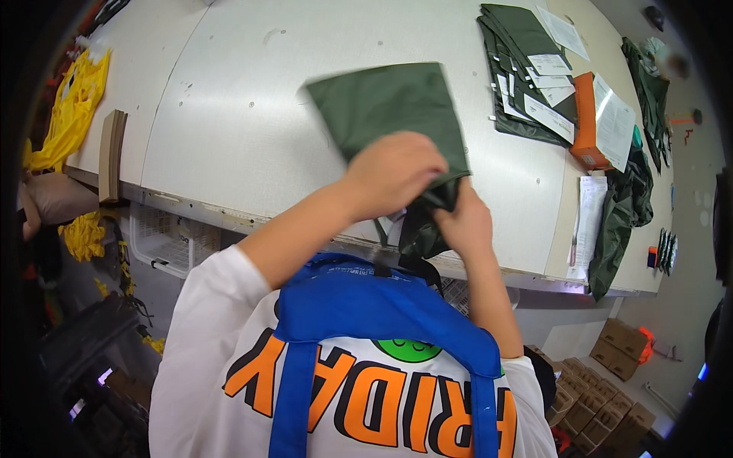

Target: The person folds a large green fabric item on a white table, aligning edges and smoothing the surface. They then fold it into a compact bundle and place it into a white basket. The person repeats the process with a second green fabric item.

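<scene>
A dark green plastic mailing bag [385, 107] hangs tilted over the near part of the white table, its flat far end spread out and slightly blurred. My left hand [397, 172] lies across the bag's near part with the fingers curled in on it, smeared a little by motion. To its right, my right hand [467, 220] pinches the bag's near edge between thumb and fingers. Below the hands, dark crumpled plastic [421, 233] droops by the table's front edge, and a small pale patch shows beside it. What the bag contains is hidden.
Stacked green mailing bags with white labels [534, 84] lie at the far right, beside an orange box [586, 126] with papers. Loose dark bags [615, 237] hang over the right edge. Flat cardboard [111, 156] and yellow bags [76, 107] are at left. A white basket [169, 238] stands below.
</scene>
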`<action>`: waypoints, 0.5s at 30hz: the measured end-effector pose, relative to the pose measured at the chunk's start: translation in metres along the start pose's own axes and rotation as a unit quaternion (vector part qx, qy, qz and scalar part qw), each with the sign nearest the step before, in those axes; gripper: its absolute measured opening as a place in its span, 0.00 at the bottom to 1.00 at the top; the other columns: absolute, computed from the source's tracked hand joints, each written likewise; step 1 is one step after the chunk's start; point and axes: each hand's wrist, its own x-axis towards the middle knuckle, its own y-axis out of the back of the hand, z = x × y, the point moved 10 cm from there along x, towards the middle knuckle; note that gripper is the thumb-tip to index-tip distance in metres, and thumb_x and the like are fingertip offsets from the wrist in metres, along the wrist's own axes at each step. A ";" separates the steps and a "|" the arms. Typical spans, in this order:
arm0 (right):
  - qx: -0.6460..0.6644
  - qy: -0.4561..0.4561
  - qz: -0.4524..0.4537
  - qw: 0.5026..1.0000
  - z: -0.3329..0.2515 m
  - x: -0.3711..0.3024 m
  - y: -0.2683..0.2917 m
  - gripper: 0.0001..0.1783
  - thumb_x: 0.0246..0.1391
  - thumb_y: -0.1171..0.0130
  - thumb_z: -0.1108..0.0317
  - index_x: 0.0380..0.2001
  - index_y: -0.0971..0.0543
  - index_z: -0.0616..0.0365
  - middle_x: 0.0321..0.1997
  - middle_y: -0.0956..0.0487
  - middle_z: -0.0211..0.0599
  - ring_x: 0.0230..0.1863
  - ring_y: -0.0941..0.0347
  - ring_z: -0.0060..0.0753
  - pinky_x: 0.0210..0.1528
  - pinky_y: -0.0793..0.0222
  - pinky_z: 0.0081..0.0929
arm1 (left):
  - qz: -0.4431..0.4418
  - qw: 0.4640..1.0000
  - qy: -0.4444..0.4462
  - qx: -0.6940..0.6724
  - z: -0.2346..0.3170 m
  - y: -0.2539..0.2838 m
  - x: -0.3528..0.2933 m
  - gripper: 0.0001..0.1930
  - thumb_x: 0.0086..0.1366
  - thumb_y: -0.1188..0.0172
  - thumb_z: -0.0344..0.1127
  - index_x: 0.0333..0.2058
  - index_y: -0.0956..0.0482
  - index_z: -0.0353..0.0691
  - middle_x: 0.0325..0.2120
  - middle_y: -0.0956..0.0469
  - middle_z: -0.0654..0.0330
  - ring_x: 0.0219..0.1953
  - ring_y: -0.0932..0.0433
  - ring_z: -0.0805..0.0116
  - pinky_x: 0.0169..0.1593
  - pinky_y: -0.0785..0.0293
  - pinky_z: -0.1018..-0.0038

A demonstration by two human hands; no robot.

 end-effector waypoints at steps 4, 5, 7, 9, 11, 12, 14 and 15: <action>0.306 -0.096 0.018 0.947 0.027 0.003 0.011 0.34 0.42 0.36 0.62 0.52 0.36 0.65 0.42 0.22 0.53 0.42 0.24 0.48 0.47 0.31 0.33 | 0.070 0.974 0.212 -0.047 -0.068 0.019 -0.112 0.35 0.49 0.44 0.19 0.58 0.40 0.38 0.51 0.32 0.51 0.47 0.27 0.54 0.51 0.31 0.68; 0.391 -0.088 0.031 0.916 0.027 0.005 0.008 0.34 0.43 0.36 0.63 0.52 0.36 0.65 0.44 0.23 0.50 0.43 0.25 0.43 0.47 0.31 0.31 | 0.049 0.971 0.231 -0.038 -0.080 0.001 -0.123 0.37 0.50 0.44 0.20 0.61 0.45 0.40 0.55 0.36 0.51 0.51 0.29 0.54 0.53 0.32 0.68; 0.487 -0.080 0.029 0.870 0.022 0.005 0.003 0.33 0.43 0.37 0.66 0.52 0.36 0.64 0.46 0.25 0.45 0.45 0.27 0.36 0.48 0.32 0.28 | 0.033 0.960 0.269 -0.067 -0.092 -0.026 -0.127 0.42 0.53 0.45 0.20 0.65 0.54 0.43 0.61 0.43 0.50 0.57 0.33 0.54 0.56 0.35 0.68; 0.514 -0.077 0.005 0.854 0.011 0.005 -0.003 0.32 0.43 0.37 0.67 0.52 0.35 0.63 0.47 0.26 0.42 0.46 0.29 0.34 0.49 0.33 0.27 | 0.076 0.933 0.297 -0.186 -0.104 -0.032 -0.114 0.43 0.56 0.44 0.21 0.67 0.57 0.46 0.64 0.46 0.49 0.61 0.36 0.54 0.58 0.37 0.68; 0.517 -0.082 0.005 0.852 0.006 0.004 -0.006 0.32 0.43 0.37 0.68 0.52 0.36 0.63 0.46 0.26 0.43 0.45 0.29 0.34 0.49 0.33 0.27 | 0.121 0.940 0.284 -0.148 -0.103 -0.017 -0.096 0.37 0.60 0.45 0.23 0.66 0.50 0.45 0.59 0.36 0.46 0.58 0.32 0.56 0.56 0.35 0.70; 0.520 -0.084 0.004 0.850 0.004 0.004 -0.007 0.32 0.43 0.37 0.68 0.52 0.36 0.63 0.46 0.26 0.43 0.45 0.29 0.34 0.49 0.33 0.27 | 0.096 0.932 0.309 -0.162 -0.100 -0.025 -0.095 0.36 0.58 0.47 0.21 0.65 0.47 0.46 0.58 0.34 0.46 0.58 0.32 0.56 0.57 0.35 0.70; 0.531 -0.079 0.024 0.843 0.001 0.007 -0.004 0.31 0.43 0.37 0.69 0.52 0.36 0.63 0.46 0.26 0.42 0.44 0.29 0.34 0.48 0.32 0.27 | 0.047 0.913 0.358 -0.188 -0.093 -0.042 -0.096 0.37 0.53 0.51 0.17 0.63 0.42 0.46 0.54 0.30 0.47 0.57 0.31 0.55 0.57 0.35 0.69; 0.536 -0.079 0.035 0.840 0.001 0.008 -0.001 0.31 0.43 0.37 0.70 0.51 0.36 0.63 0.45 0.26 0.42 0.44 0.28 0.34 0.47 0.32 0.27 | 0.047 0.900 0.378 -0.210 -0.094 -0.043 -0.098 0.32 0.55 0.50 0.19 0.61 0.39 0.44 0.50 0.27 0.45 0.54 0.27 0.56 0.55 0.33 0.70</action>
